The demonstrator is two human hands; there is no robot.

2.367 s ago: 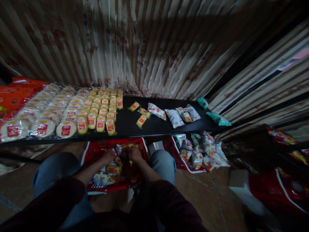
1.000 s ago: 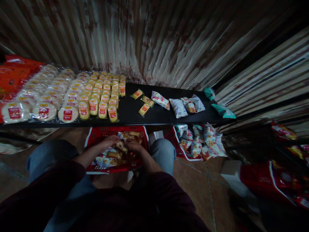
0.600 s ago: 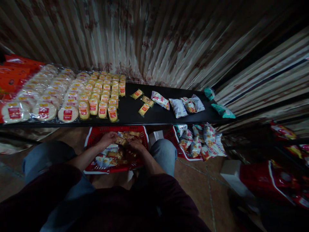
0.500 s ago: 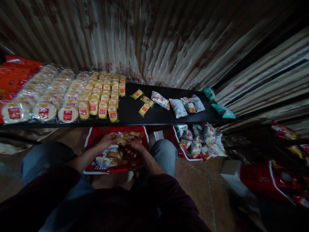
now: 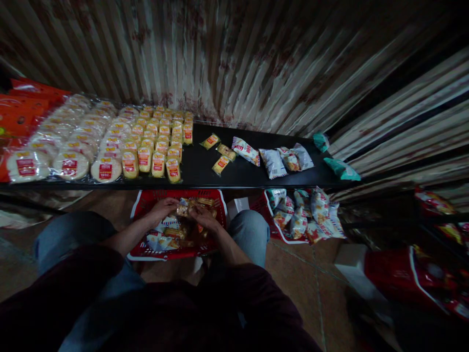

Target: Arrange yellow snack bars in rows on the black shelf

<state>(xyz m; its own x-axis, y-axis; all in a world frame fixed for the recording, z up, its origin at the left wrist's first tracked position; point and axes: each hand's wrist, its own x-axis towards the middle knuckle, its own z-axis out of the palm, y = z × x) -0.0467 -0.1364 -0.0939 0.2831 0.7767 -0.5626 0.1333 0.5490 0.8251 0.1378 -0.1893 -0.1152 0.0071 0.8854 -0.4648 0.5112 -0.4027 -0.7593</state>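
"How's the left hand (image 5: pixel 163 209) set?"
"Back upward, fingertips pinching a wrapped snack (image 5: pixel 182 209) over the red basket (image 5: pixel 198 250)."
"And the right hand (image 5: pixel 203 218)?"
"Angled in opposite, fingertips at the wrapped snack; whether they grip, I can't tell."
"Its long axis?"
"Too small and dim to tell which way it points."

Small packet (image 5: pixel 182 210) between left hand (image 5: pixel 163 209) and right hand (image 5: pixel 203 218): part-covered by fingers; its print we cannot read. Right fingertips (image 5: pixel 192 210): indistinct to us in shadow. Red basket (image 5: pixel 183 254): far rim hidden by black shelf (image 5: pixel 227 182), some contents by the hands. Orange packages (image 5: pixel 22 111): cut off by left edge. Red container (image 5: pixel 388 271), far right: contents too dark for us to name. Dark sleeves (image 5: pixel 262 296): lower edge cuts them off.
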